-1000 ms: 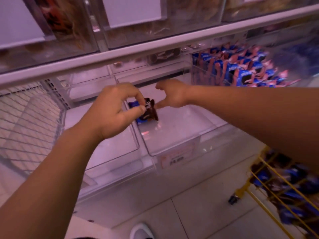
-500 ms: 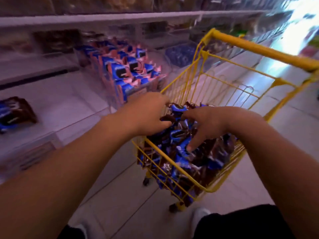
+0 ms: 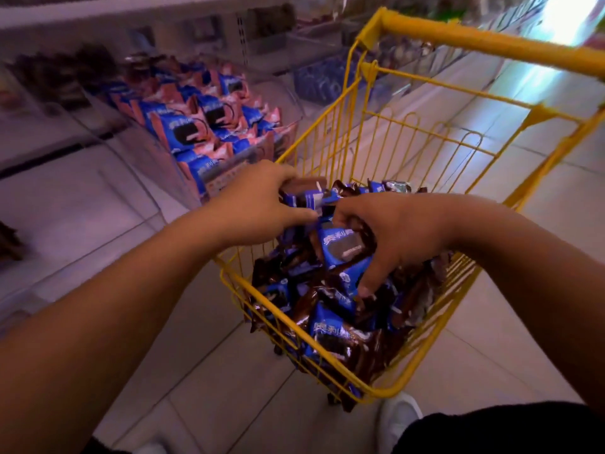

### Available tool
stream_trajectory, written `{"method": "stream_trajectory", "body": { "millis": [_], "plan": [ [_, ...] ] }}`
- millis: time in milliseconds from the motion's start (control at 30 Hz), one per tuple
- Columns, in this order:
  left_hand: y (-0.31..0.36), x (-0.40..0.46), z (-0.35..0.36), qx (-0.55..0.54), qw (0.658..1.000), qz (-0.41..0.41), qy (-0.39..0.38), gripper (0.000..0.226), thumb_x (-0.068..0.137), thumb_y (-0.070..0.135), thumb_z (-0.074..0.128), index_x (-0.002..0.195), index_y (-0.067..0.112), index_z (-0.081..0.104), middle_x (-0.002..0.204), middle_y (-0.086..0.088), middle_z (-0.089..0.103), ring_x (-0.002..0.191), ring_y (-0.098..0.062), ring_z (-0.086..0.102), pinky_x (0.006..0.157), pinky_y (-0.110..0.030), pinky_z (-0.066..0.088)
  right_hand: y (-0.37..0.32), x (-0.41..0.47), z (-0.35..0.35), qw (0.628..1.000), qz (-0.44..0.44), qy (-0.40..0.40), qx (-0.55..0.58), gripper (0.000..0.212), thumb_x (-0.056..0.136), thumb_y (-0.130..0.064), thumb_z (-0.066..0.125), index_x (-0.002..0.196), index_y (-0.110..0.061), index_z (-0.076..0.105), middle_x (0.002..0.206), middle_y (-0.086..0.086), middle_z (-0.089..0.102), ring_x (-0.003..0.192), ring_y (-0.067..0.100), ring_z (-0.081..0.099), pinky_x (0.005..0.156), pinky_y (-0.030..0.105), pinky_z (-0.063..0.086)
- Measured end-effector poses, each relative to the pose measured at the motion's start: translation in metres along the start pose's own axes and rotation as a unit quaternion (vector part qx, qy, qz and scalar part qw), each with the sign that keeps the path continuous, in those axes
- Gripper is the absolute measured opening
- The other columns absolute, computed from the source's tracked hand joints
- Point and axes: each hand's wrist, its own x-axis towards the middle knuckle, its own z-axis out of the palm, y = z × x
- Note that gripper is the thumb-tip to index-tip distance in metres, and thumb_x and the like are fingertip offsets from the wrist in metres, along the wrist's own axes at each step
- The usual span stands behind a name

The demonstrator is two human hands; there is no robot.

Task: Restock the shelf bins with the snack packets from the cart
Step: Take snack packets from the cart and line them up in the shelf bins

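1. We are at the pick-up step: both hands reach into the yellow cart point(image 3: 376, 393), right of the shelf.
2. Our left hand point(image 3: 258, 204) grips packets point(image 3: 311, 198); our right hand point(image 3: 389, 231) curls around a blue packet point(image 3: 342, 247).
3. Next, we judge, lift both handfuls left to a shelf bin point(image 3: 98, 204).

The floor of pale square tiles with thin grey joints point(image 3: 510, 326) fills the lower part of the view; it runs along a narrow aisle toward the upper right; there a strong white-green glare of light point(image 3: 566, 18) washes out the far end; on the left stands a long white shelving unit point(image 3: 82, 8) with a pale ledge; the colours have a purple-pink tint; the far parts are blurred.
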Motion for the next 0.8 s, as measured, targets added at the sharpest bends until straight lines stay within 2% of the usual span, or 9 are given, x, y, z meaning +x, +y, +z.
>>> {"method": "stream_trajectory", "body": {
  "millis": [67, 133, 200, 267, 400, 500, 633, 733, 800],
  "plan": [
    [0.005, -0.006, -0.009, -0.221, 0.971, -0.089, -0.003, 0.027, 0.076, 0.023, 0.083, 0.095, 0.018, 0.064, 0.080, 0.002, 0.072, 0.066, -0.006, 0.069, 0.049, -0.025, 0.052, 0.007, -0.004, -0.002, 0.997, -0.010, 0.034, 0.067, 0.068, 0.053, -0.025, 0.098, 0.104, -0.024, 0.054, 0.098, -0.003, 0.066, 0.086, 0.019, 0.068, 0.074, 0.042, 0.060],
    [0.004, -0.013, -0.013, -0.358, 0.921, -0.152, -0.026, 0.030, 0.076, 0.011, 0.081, 0.100, 0.015, 0.062, 0.090, -0.002, 0.075, 0.073, -0.008, 0.072, 0.052, -0.022, 0.055, 0.015, -0.008, -0.006, 0.991, -0.011, 0.067, 0.120, 0.062, 0.052, -0.018, 0.098, 0.100, -0.021, 0.059, 0.094, 0.000, 0.072, 0.086, 0.022, 0.071, 0.075, 0.044, 0.060],
    [0.002, -0.019, -0.015, -0.416, 0.891, -0.175, -0.051, 0.028, 0.078, 0.003, 0.076, 0.101, 0.013, 0.063, 0.093, -0.004, 0.075, 0.080, -0.011, 0.073, 0.058, -0.021, 0.057, 0.021, -0.011, -0.010, 0.983, -0.009, 0.092, 0.156, 0.056, 0.052, -0.014, 0.096, 0.098, -0.019, 0.065, 0.089, 0.000, 0.076, 0.085, 0.020, 0.073, 0.075, 0.037, 0.061],
    [0.000, -0.024, -0.017, -0.457, 0.866, -0.190, -0.078, 0.029, 0.080, -0.003, 0.071, 0.104, 0.011, 0.066, 0.098, -0.006, 0.076, 0.087, -0.013, 0.074, 0.063, -0.023, 0.059, 0.027, -0.013, -0.012, 0.970, -0.013, 0.100, 0.223, 0.048, 0.057, -0.007, 0.093, 0.098, -0.012, 0.069, 0.090, 0.005, 0.077, 0.084, 0.023, 0.075, 0.076, 0.041, 0.062],
    [-0.004, -0.033, -0.018, -0.526, 0.827, -0.162, -0.111, 0.039, 0.074, -0.003, 0.067, 0.109, 0.015, 0.068, 0.109, -0.009, 0.074, 0.099, -0.021, 0.072, 0.075, -0.028, 0.060, 0.036, -0.008, -0.010, 0.904, -0.034, 0.085, 0.417, 0.052, 0.062, 0.003, 0.082, 0.112, -0.004, 0.066, 0.108, 0.016, 0.074, 0.093, 0.031, 0.074, 0.080, 0.047, 0.060],
    [-0.007, -0.041, -0.014, -0.512, 0.837, -0.141, -0.134, 0.037, 0.088, -0.003, 0.061, 0.113, 0.023, 0.068, 0.113, -0.008, 0.074, 0.100, -0.029, 0.072, 0.077, -0.032, 0.061, 0.040, -0.001, -0.009, 0.866, -0.057, 0.020, 0.496, 0.061, 0.066, -0.002, 0.079, 0.124, -0.004, 0.062, 0.120, 0.017, 0.070, 0.103, 0.033, 0.071, 0.084, 0.043, 0.059],
    [-0.007, -0.047, -0.012, -0.479, 0.855, -0.122, -0.159, 0.031, 0.089, 0.004, 0.065, 0.112, 0.025, 0.069, 0.112, -0.004, 0.074, 0.091, -0.030, 0.074, 0.062, -0.027, 0.059, 0.044, 0.005, -0.008, 0.880, -0.074, -0.069, 0.465, 0.054, 0.075, 0.000, 0.078, 0.125, -0.012, 0.064, 0.125, 0.018, 0.067, 0.106, 0.035, 0.070, 0.080, 0.041, 0.061],
    [-0.002, -0.046, -0.010, -0.489, 0.854, -0.113, -0.135, 0.024, 0.075, 0.027, 0.077, 0.097, 0.020, 0.076, 0.100, -0.004, 0.075, 0.091, -0.020, 0.074, 0.072, -0.027, 0.059, 0.046, 0.007, -0.008, 0.877, -0.077, -0.073, 0.469, 0.054, 0.074, -0.002, 0.077, 0.125, -0.014, 0.065, 0.126, 0.018, 0.067, 0.109, 0.038, 0.068, 0.080, 0.043, 0.061],
    [-0.002, -0.044, -0.007, -0.500, 0.852, -0.123, -0.091, 0.023, 0.079, 0.035, 0.073, 0.089, 0.015, 0.079, 0.095, -0.001, 0.075, 0.085, -0.012, 0.071, 0.075, -0.026, 0.058, 0.046, 0.007, -0.008, 0.882, -0.083, -0.074, 0.458, 0.055, 0.073, -0.002, 0.079, 0.125, -0.012, 0.065, 0.126, 0.018, 0.067, 0.110, 0.040, 0.067, 0.085, 0.047, 0.058]
  ]
}}
